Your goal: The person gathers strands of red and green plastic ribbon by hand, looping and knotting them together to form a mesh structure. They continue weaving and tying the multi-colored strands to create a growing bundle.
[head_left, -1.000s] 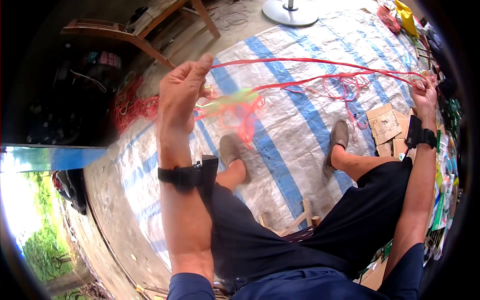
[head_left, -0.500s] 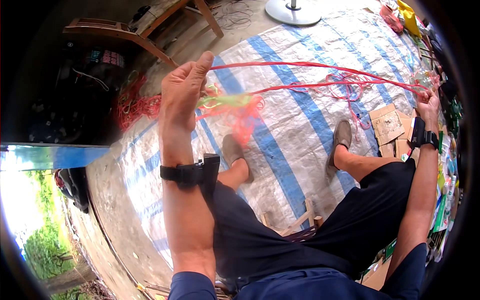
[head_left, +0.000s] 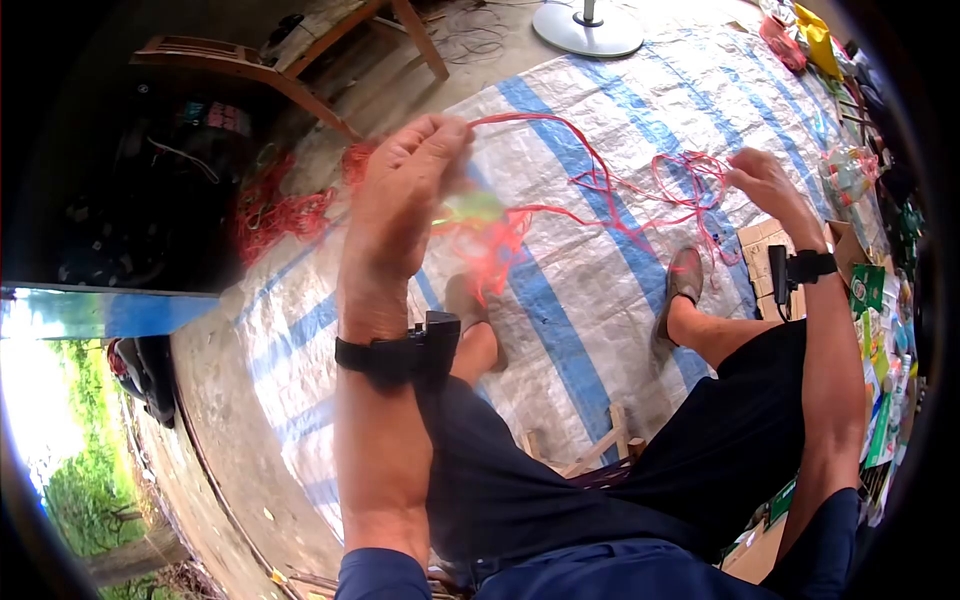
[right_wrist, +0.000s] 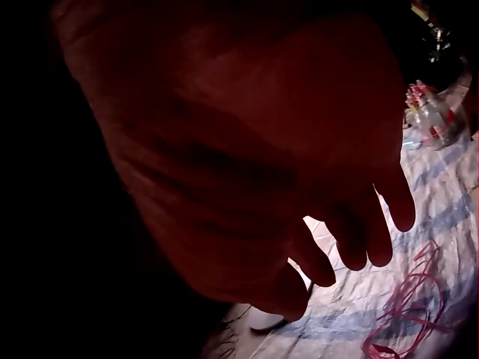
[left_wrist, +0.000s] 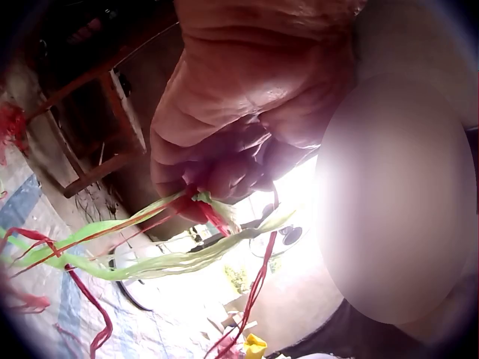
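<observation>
My left hand (head_left: pixel 405 185) is raised, fingers curled round red strands (head_left: pixel 565 125) and a pale green bundle (left_wrist: pixel 172 258), which hang from its fingers in the left wrist view. In the right wrist view my right hand (right_wrist: pixel 262 164) has relaxed, parted fingers and no strand between them. In the head view that hand is by the right end of the loose red strands (head_left: pixel 690 180), above the striped sheet (head_left: pixel 550 320). Whether its fingertips touch a strand there, I cannot tell.
A tangled red pile (head_left: pixel 285 215) lies at the left edge of the sheet. Flattened cardboard (head_left: pixel 760 260) is near my right foot, with a clear container (head_left: pixel 848 175) beyond it. A wooden chair (head_left: pixel 290 75) and a round metal base (head_left: pixel 588 30) stand at the back.
My right hand has let go of the stretched red strands and moved left, its fingers loosening. The strands have slackened and dropped into curves. My left hand has shifted slightly right.
</observation>
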`<state>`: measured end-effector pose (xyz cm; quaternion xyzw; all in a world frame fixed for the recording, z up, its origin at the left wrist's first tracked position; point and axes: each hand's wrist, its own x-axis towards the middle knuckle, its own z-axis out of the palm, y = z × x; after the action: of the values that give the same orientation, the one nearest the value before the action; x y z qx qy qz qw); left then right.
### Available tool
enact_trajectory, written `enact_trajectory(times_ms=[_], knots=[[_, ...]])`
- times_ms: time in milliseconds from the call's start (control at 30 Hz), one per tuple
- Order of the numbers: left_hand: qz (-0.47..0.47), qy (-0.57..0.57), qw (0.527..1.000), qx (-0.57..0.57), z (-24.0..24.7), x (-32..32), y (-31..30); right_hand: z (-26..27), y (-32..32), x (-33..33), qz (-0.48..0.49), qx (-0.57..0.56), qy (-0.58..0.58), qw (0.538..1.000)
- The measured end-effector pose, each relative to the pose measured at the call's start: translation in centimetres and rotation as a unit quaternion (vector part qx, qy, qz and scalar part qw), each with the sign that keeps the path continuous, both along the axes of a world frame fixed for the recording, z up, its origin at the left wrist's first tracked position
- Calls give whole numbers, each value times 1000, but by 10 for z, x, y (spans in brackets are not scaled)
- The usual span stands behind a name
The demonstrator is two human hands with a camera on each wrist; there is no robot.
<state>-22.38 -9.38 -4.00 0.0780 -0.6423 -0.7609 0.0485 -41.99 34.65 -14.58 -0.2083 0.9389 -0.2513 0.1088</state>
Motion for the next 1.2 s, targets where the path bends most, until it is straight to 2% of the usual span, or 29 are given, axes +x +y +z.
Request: enact_trajectory(times_ms=[33,100,167,233,300,367,400,567,633,733,900,1067,1133,1200], knots=[[-25,-1,1000,-7,1,-1,5,21,-45,23,24,-66,22,997],[-30,-1,1000,4,2,-2,19,52,-107,57,86,-161,-18,983],[-64,-9,998,-28,2,-2,30,65,-151,94,112,-221,44,968],[-79,-9,996,-31,-2,-4,35,87,-172,116,177,-216,20,960],[-93,-2,994,-53,-6,-6,37,88,-177,121,202,-198,19,959],[-99,-11,994,-54,-10,-7,40,78,-177,122,222,-282,44,932],[-102,-18,993,-60,-11,-7,42,76,-179,120,227,-279,86,929],[-121,-17,989,-83,-12,-10,52,72,-186,121,209,-321,162,910],[-128,-26,987,-94,-12,-9,56,77,-181,123,184,-252,22,950],[-143,-39,983,-106,-13,-7,60,84,-175,125,182,-249,-21,951],[-207,-82,964,-146,-18,-7,64,90,-164,115,156,-276,-8,949],[-221,-62,963,-142,-18,-6,68,103,-155,113,104,-236,-41,965],[-223,-65,963,-137,-20,-4,70,99,-153,111,96,-273,-30,957],[-226,-38,955,-189,-27,-3,71,108,-151,113,76,-267,-38,960]])
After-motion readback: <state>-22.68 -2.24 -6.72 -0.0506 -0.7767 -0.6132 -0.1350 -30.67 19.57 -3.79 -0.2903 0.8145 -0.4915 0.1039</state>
